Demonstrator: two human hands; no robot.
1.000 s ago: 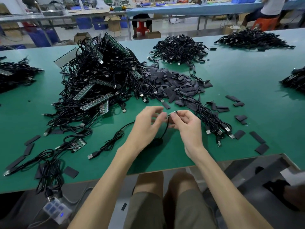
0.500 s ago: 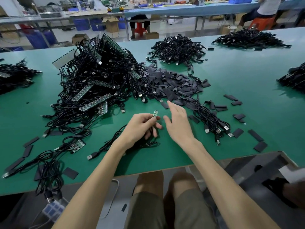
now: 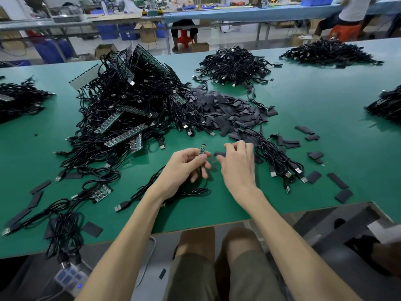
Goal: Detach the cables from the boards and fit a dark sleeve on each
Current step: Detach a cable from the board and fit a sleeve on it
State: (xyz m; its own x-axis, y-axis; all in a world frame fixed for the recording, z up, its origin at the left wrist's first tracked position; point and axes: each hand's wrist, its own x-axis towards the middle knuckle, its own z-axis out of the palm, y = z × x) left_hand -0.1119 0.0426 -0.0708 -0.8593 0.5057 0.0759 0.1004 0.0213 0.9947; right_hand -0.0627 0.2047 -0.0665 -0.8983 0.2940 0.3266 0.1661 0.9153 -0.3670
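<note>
Factory floor, long green table [image 3: 325, 127] with blue benches and seated people in the background. Far left of the frame: a black cable pile [image 3: 19, 101]. Lower left: loose flat sleeves [image 3: 35, 199] scattered on the table, and a power strip [image 3: 69, 276] below the table edge. Upper left to centre: a big tangled heap of cables and boards [image 3: 130, 105], with long green board strips sticking out.

Centre: the left hand [image 3: 184, 168] pinched a small board [image 3: 202, 149] between thumb and forefinger, board upright, other fingers curled. Its cable [image 3: 191, 192] lay looped on the table under that hand.

Just right of it, the right hand [image 3: 238, 164] was apart from the left, fingers curled, thumb and fingertips pinching a dark sleeve [image 3: 219, 153]. Could not tell whether the sleeve was off the table.

Behind the hands: a sleeve heap [image 3: 227, 114], and a finished-looking cable pile [image 3: 234, 64] beyond it. Right of the right hand: a cable bundle [image 3: 280, 161], USB plugs pointing to the near edge. Lower right: more stray sleeves [image 3: 342, 195]. Upper right and right edge: two more cable piles [image 3: 329, 53], [image 3: 386, 105].
</note>
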